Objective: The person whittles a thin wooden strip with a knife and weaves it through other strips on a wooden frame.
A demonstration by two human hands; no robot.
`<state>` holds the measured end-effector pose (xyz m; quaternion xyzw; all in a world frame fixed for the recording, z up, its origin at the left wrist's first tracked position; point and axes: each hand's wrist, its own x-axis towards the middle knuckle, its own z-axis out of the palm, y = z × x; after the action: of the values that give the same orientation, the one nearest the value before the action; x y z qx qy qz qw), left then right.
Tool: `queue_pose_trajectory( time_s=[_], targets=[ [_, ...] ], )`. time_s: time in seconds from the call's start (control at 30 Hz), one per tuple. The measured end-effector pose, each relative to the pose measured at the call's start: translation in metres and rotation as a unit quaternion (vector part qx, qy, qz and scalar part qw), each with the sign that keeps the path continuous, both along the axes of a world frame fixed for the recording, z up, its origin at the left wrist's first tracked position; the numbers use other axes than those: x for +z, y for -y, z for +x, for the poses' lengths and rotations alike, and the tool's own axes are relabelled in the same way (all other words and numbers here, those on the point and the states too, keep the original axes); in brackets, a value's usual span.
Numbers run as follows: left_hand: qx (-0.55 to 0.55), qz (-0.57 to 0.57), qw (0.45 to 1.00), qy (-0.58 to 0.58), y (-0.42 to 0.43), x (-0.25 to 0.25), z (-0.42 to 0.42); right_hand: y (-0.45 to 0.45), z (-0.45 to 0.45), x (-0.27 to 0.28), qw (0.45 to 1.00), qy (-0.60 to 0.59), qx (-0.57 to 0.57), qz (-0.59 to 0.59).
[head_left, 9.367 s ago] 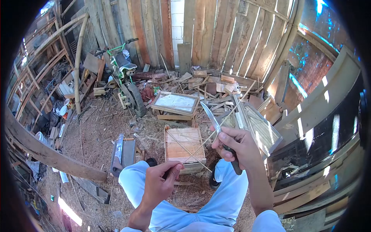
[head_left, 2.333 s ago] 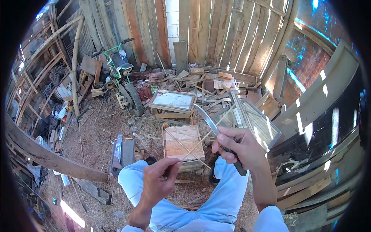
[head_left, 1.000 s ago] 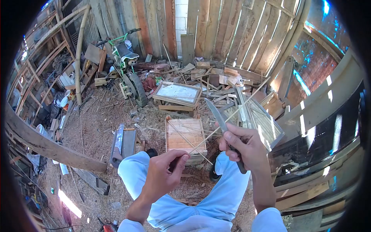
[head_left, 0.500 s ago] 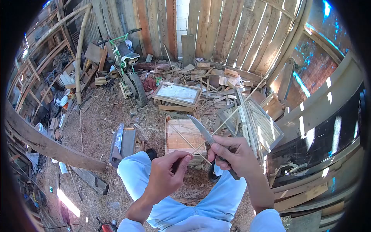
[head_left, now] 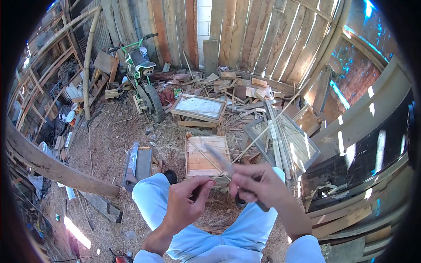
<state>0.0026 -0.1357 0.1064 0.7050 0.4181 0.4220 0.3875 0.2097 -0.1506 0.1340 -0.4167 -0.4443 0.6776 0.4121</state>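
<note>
Pinched between the thumb and fingers of my left hand is the near end of a long thin stick, which slants up and to the right. My right hand is closed round the dark handle of a knife. Its blade, blurred by motion, points up and left, close by the stick and my left fingertips. Below and beyond the hands stands a wooden box with another thin stick lying across it.
A saw lies on a dark tray-like piece at the left. Behind are a framed panel, scrap wood and a small green motorbike. Leaning at the right is a slatted frame. A curved beam crosses the left side.
My right hand with the knife has moved left and down along the stick, towards my left hand. My left hand keeps its pinch on the stick and has barely moved.
</note>
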Motion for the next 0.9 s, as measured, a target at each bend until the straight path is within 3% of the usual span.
queue_pose_trajectory(
  time_s=[0.1, 0.33, 0.4, 0.53, 0.6, 0.73, 0.77, 0.9],
  targets=[
    [-0.006, 0.009, 1.000, -0.009, 0.002, 0.001, -0.003, -0.011, 0.022, 0.008, 0.996, -0.037, -0.083, 0.023],
    [-0.035, -0.030, 0.999, 0.025, -0.002, -0.007, -0.008, -0.001, 0.007, 0.010, 0.999, -0.020, -0.033, 0.033],
    [-0.038, -0.049, 0.997, 0.033, -0.003, -0.008, -0.011, -0.008, 0.023, 0.013, 0.998, 0.019, -0.041, 0.039],
    [-0.035, -0.079, 0.994, 0.059, -0.003, -0.003, -0.010, -0.010, 0.021, 0.020, 0.992, -0.040, -0.106, 0.056],
    [-0.042, -0.075, 0.995, 0.049, -0.004, -0.004, -0.011, -0.006, 0.016, 0.019, 0.990, 0.048, -0.107, 0.076],
    [-0.033, -0.072, 0.993, 0.090, -0.005, -0.006, -0.011, -0.011, 0.027, 0.016, 0.991, 0.037, -0.107, 0.071],
    [-0.034, -0.074, 0.993, 0.089, -0.004, -0.006, -0.013, -0.015, 0.032, 0.021, 0.990, -0.007, -0.123, 0.073],
    [-0.045, -0.085, 0.995, 0.039, -0.006, -0.004, -0.017, -0.009, 0.022, 0.022, 0.989, 0.013, -0.121, 0.080]
  ],
)
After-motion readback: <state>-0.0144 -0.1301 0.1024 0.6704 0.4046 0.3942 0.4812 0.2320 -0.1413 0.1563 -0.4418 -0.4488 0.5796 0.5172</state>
